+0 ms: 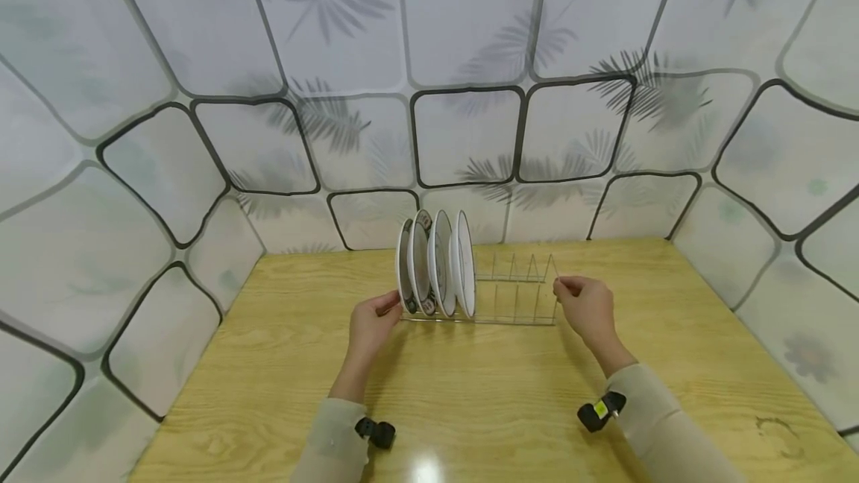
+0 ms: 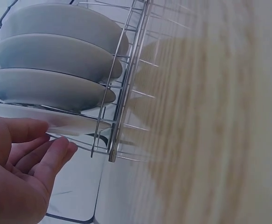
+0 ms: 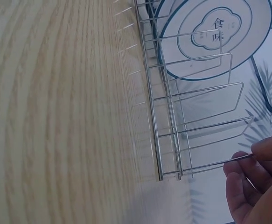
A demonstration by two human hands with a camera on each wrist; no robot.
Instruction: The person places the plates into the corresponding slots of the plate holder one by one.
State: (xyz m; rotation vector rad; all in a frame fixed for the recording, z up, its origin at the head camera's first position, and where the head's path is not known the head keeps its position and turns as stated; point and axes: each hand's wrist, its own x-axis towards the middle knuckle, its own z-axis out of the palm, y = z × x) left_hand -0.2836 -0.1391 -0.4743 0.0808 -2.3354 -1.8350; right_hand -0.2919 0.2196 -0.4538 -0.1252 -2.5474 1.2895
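A metal wire dish rack (image 1: 513, 321) stands on the wooden table, lengthwise across the head view. Several white plates (image 1: 463, 263) are upright side by side in its left half. In the right wrist view the nearest plate (image 3: 191, 70) shows a blue rim and a dark printed emblem. My left hand (image 1: 373, 323) pinches the wire at the rack's left end, its fingers close by the outermost plate (image 2: 75, 122). At the opposite end, my right hand (image 1: 587, 305) pinches the upright end wire (image 3: 215, 164) between thumb and fingers.
The yellow wood-grain table (image 1: 470, 393) reaches back to a patterned wall covering (image 1: 463, 136) behind the rack. Similar covering rises on both sides. Each wrist carries a small black camera (image 1: 593, 414). A dark curved mark (image 1: 778, 434) lies at the table's right.
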